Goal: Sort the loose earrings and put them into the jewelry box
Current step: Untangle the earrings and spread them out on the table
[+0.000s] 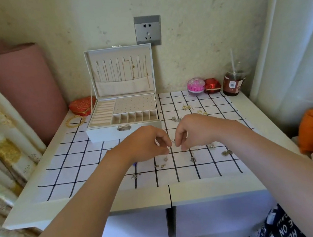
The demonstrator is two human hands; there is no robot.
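Far left of the grip and beyond it, a thin gold bangle (75, 121) lies flat beside a red heart-shaped box (80, 107) of patterned fabric; beyond the grip and a little left stands the white jewelry box (124, 123), rectangular, lid upright with fine chains hanging over a cloth pocket, its beige tray divided into ring rolls, a perforated stud panel and a row of small square compartments, a metal clasp on the front wall; the left hand (149, 141) and right hand (192, 131) meet fingertip to fingertip above a white cloth (74, 171) ruled with a black grid, each thumb and forefinger curled together and pinching a tiny silvery earring (173, 140) held between them; below the grip, nearer the person, dull silvery earrings (192, 159) lie scattered on the cloth; beyond and right of it sit small gold earrings (187, 107); farther right and back, a glossy pink round container (196, 86), a red faceted box (212, 85) and a clear plastic cup (232, 84) of dark drink with a straw.
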